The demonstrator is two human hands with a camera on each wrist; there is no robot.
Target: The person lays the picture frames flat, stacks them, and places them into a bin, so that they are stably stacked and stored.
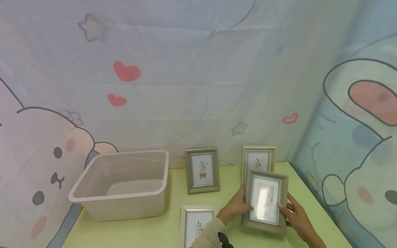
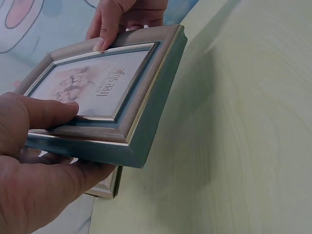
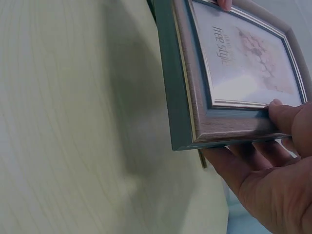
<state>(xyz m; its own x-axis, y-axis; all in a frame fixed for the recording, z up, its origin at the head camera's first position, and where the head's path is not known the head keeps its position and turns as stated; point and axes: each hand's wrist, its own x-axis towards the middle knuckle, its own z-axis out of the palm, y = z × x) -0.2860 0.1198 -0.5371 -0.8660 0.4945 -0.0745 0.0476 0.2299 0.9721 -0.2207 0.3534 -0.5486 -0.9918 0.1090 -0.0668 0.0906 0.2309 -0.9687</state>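
A: Two hands on one picture frame [image 1: 265, 201]. The left hand [image 1: 234, 207] has its thumb [image 2: 46, 113] curled over the front edge and its fingers folded under the back; the right hand [image 1: 297, 215] pinches the opposite side the same way, thumb [image 3: 287, 117] on the moulding, fingers beneath.

B: What does the frame look like?

A: Grey-brown wood-grain moulding with a silver inner lip and a blue-green outer edge. The glass glares, over a pale floral print with the words "free style".

B: Is it resting on anything?

A: It is tilted and lifted off the yellow-green table [image 1: 136, 230] at the right, between the two hands. Whether its lower edge touches the table I cannot tell.

B: How many frames altogether?

A: Four. The held one, a silver one [image 1: 258, 159] standing just behind it and partly hidden, a grey one [image 1: 202, 170] standing upright to the left of that, and a pale one [image 1: 195, 225] near the left forearm at the bottom edge. The other three show small plant prints.

B: Anything else?

A: One beige plastic tub [image 1: 121, 184] at the table's left, well apart from the hands, and a cartoon rabbit cloth [image 1: 198, 75] behind.
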